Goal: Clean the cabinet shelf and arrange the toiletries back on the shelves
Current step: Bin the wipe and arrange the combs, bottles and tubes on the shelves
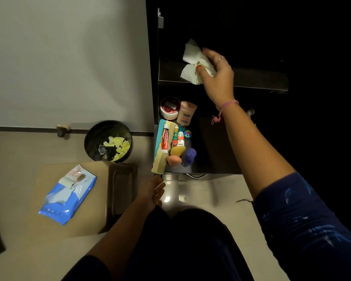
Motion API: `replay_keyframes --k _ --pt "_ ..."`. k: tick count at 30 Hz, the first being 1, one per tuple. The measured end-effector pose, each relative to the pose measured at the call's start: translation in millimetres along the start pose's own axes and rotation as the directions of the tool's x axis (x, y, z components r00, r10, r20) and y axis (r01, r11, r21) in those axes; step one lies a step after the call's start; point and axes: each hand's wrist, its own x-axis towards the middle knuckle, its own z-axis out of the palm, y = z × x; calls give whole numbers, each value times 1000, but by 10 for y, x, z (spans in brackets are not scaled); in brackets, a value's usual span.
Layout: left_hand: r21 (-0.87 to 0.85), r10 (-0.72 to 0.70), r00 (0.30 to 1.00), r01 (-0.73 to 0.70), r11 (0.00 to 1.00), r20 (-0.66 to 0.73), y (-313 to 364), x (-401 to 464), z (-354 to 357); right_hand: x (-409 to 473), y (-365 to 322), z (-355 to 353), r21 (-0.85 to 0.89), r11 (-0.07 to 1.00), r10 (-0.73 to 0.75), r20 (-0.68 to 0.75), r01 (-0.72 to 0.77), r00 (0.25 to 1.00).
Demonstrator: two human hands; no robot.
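Glossy beige floor (201,191), pale wall (65,57) on the left, dark open cabinet (156,78) on the right. On the floor: round black bin (108,141) with yellowish scraps inside, and a blue wet-wipe pack (68,194) lying on a low beige stool (93,199).

Upper shelf (251,78) bare and dark. Lower shelf (211,151) crowded at its left end: open red-and-white jar (170,108), pink tub (186,112), cream comb (164,151) with a red-and-white tube (165,138) laid on it, small tubes, yellow sponge (177,150), pink sponge (173,160), purple bottle (188,157).

Right hand (217,74) up at the upper shelf, fingers curled round a crumpled white tissue (193,61), pink thread band on the wrist.

Left hand (151,191) low near the lower shelf's front left corner, fingers relaxed, holding nothing.
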Motion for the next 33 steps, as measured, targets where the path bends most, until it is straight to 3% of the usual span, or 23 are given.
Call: replay_keyframes --k 4,8,11,14,17,19,22,27,33 --pt "36 26 994 -22 999 -110 70 77 68 149 -43 24 -151 988 -41 17 44 999" --pt "181 172 962 -134 974 -214 159 181 157 143 -50 -58 -174 983 -58 38 64 998" --pt "347 307 922 -215 913 -238 231 152 221 -73 -61 -179 -80 989 -134 -199 121 971" --pt "658 484 856 -259 707 -183 284 193 227 -575 -11 -286 -33 991 -134 -401 132 906" --pt "829 601 799 -321 458 -22 336 283 243 -1161 295 -309 15 1000 25 -435 -20 900" --pt "862 637 770 -353 364 47 376 330 280 -1515 534 -269 53 987 159 -400 -151 903" --pt "881 637 768 -345 322 68 441 355 337 -1935 752 -189 72 952 305 -259 -296 917" --pt "877 617 785 -331 348 52 477 384 355 -2198 936 -15 -15 900 436 81 -436 897" --pt "875 585 811 -275 398 -11 473 414 388 -2143 967 210 -118 898 440 199 -424 876"
